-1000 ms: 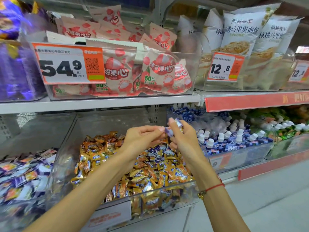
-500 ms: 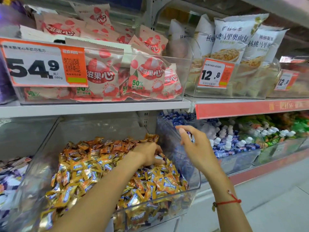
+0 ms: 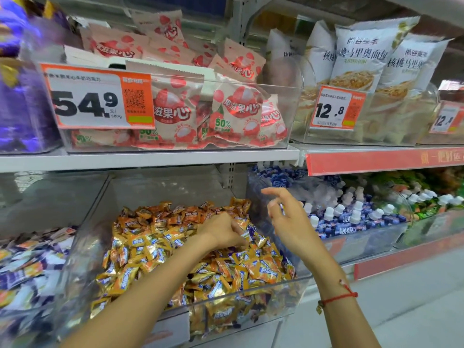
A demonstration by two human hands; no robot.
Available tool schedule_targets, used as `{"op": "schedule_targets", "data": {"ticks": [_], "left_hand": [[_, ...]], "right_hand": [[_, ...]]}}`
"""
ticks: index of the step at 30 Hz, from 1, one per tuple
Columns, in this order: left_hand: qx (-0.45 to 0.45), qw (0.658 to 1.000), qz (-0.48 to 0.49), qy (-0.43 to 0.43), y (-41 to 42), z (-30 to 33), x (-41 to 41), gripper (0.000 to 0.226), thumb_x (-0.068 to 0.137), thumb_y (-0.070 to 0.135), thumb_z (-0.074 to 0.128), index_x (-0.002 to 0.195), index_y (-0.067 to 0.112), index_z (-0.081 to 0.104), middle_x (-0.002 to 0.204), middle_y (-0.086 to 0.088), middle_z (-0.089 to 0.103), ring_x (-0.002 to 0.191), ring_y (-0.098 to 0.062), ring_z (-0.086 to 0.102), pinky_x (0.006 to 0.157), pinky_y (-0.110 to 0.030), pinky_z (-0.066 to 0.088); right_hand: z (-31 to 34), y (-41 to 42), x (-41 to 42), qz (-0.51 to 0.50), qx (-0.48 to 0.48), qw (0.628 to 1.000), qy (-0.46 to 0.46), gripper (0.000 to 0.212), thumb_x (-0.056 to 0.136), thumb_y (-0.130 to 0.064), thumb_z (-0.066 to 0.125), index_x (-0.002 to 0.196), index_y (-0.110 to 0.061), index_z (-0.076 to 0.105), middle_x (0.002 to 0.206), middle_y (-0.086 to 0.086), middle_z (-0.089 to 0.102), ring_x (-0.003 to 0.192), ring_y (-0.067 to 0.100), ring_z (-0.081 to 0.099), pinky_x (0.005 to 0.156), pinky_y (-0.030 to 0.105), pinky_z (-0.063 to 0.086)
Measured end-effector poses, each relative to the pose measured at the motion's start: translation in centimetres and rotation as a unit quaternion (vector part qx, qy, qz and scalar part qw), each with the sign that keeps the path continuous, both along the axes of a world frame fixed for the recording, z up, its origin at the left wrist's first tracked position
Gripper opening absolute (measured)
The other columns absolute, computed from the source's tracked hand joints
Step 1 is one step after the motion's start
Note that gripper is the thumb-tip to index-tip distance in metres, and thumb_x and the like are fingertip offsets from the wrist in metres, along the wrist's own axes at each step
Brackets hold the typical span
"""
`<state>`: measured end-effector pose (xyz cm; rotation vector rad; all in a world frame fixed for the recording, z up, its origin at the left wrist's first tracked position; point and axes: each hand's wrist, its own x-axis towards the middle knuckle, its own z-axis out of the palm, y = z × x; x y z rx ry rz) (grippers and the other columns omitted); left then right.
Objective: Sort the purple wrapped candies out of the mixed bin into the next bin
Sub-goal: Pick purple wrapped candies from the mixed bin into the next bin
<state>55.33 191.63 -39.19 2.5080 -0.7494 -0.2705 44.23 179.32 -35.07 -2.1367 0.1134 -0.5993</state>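
Note:
The clear mixed bin (image 3: 163, 187) on the lower shelf holds a heap of orange and gold wrapped candies (image 3: 155, 242), with purple wrapped candies (image 3: 251, 228) scattered in the right part. My left hand (image 3: 221, 229) is down on the heap, fingers curled and pinching a wrapped candy whose colour is mostly hidden. My right hand (image 3: 286, 219) hovers above the wall between the mixed bin and the bin to its right (image 3: 351, 249). It pinches a small purple wrapped candy (image 3: 281, 208) with the forefinger stretched out.
The right bin holds blue-purple candies (image 3: 276, 177) at the back and small white-capped bottles (image 3: 351, 212) in front. A bin of purple, white and orange candies (image 3: 32, 259) stands to the left. The shelf above (image 3: 150, 159) carries snack bags (image 3: 233, 114) and price tags (image 3: 85, 101).
My hands were together above the mixed bin and have parted. The left hand dropped into the candy heap; the right hand moved right towards the neighbouring bin with the purple candy.

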Motion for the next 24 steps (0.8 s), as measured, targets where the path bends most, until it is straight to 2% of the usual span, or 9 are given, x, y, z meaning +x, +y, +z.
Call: {"op": "schedule_targets", "data": {"ticks": [3, 6, 8, 10, 12, 14, 18, 22, 24], "left_hand": [[-0.172, 0.982, 0.060, 0.054, 0.7, 1.4, -0.7, 0.009, 0.080, 0.035, 0.075, 0.086, 0.030, 0.077, 0.090, 0.014, 0.071, 0.078, -0.005, 0.059, 0.084, -0.032, 0.055], [-0.323, 0.932, 0.063, 0.154, 2.9, 4.1, -1.9, 0.023, 0.081, 0.020, 0.076, 0.103, 0.026, 0.074, 0.091, 0.010, 0.071, 0.075, -0.001, 0.063, 0.064, -0.010, 0.052], [-0.340, 0.923, 0.030, 0.175, 4.8, 4.9, -2.6, 0.025, 0.081, 0.019, 0.076, 0.103, 0.030, 0.072, 0.085, 0.014, 0.073, 0.074, 0.004, 0.067, 0.059, -0.005, 0.048], [-0.345, 0.918, 0.006, 0.197, 6.1, 5.2, -3.4, 0.026, 0.081, 0.020, 0.076, 0.104, 0.031, 0.071, 0.086, 0.013, 0.075, 0.080, 0.006, 0.068, 0.060, -0.004, 0.048], [-0.357, 0.910, 0.001, 0.213, 6.7, 5.0, -3.7, 0.032, 0.079, 0.021, 0.077, 0.110, 0.026, 0.071, 0.096, 0.009, 0.075, 0.089, 0.003, 0.068, 0.063, -0.006, 0.048], [-0.365, 0.905, 0.009, 0.219, 7.0, 4.9, -3.6, 0.038, 0.077, 0.021, 0.079, 0.114, 0.025, 0.069, 0.101, 0.007, 0.074, 0.092, 0.001, 0.069, 0.066, -0.006, 0.049], [-0.283, 0.950, 0.027, 0.132, 7.4, 4.4, -2.8, 0.043, 0.079, 0.012, 0.077, 0.119, 0.021, 0.064, 0.099, 0.005, 0.075, 0.088, -0.003, 0.070, 0.068, -0.009, 0.049], [-0.152, 0.988, 0.010, 0.028, 7.3, 2.9, -0.9, 0.040, 0.084, -0.003, 0.065, 0.115, 0.021, 0.066, 0.118, 0.004, 0.067, 0.102, -0.007, 0.064, 0.091, -0.024, 0.053], [-0.079, 0.996, -0.016, -0.050, 6.7, 2.5, -0.1, 0.039, 0.088, 0.001, 0.058, 0.117, 0.025, 0.067, 0.123, 0.007, 0.061, 0.091, -0.004, 0.063, 0.078, -0.016, 0.051]], "right_hand": [[0.3, 0.6, 0.1, -0.016, 0.004, 1.000, -0.013, 0.020, 0.101, -0.020, 0.044, 0.109, -0.022, 0.063, 0.098, -0.016, 0.058, 0.085, -0.008, 0.052, 0.067, 0.001, 0.038], [0.3, 1.3, 0.5, -0.014, 0.067, 0.998, -0.016, 0.016, 0.093, -0.036, 0.059, 0.101, -0.024, 0.067, 0.094, -0.015, 0.062, 0.081, -0.013, 0.053, 0.065, 0.002, 0.039], [0.2, 2.1, 0.8, 0.015, 0.114, 0.993, -0.001, 0.025, 0.087, -0.045, 0.063, 0.105, -0.027, 0.067, 0.093, -0.019, 0.060, 0.084, -0.010, 0.055, 0.065, 0.006, 0.040], [0.0, 3.1, 1.3, 0.041, 0.118, 0.992, -0.010, 0.016, 0.086, -0.041, 0.066, 0.091, -0.027, 0.070, 0.075, -0.014, 0.055, 0.069, -0.002, 0.052, 0.062, 0.009, 0.039], [-0.2, 4.0, 1.6, 0.053, 0.116, 0.991, -0.037, 0.026, 0.087, -0.035, 0.068, 0.069, -0.016, 0.065, 0.063, -0.005, 0.047, 0.060, 0.004, 0.044, 0.059, 0.013, 0.036], [-0.1, 4.6, 1.6, 0.040, 0.122, 0.990, -0.058, 0.032, 0.086, -0.034, 0.069, 0.070, -0.006, 0.065, 0.062, 0.001, 0.048, 0.059, 0.005, 0.044, 0.060, 0.015, 0.037], [0.8, 3.5, 1.0, -0.054, 0.137, 0.983, -0.114, 0.033, 0.094, -0.035, 0.059, 0.072, -0.012, 0.049, 0.067, -0.004, 0.044, 0.056, 0.002, 0.038, 0.054, 0.014, 0.033], [0.8, 1.4, 0.4, -0.075, 0.124, 0.988, -0.054, 0.028, 0.101, -0.040, 0.040, 0.100, -0.014, 0.051, 0.075, 0.005, 0.052, 0.059, 0.013, 0.043, 0.055, 0.026, 0.033], [0.5, 1.2, 0.3, -0.052, 0.088, 0.993, -0.054, 0.022, 0.103, -0.032, 0.039, 0.103, -0.015, 0.052, 0.074, 0.000, 0.058, 0.056, 0.016, 0.042, 0.053, 0.027, 0.036]]}}
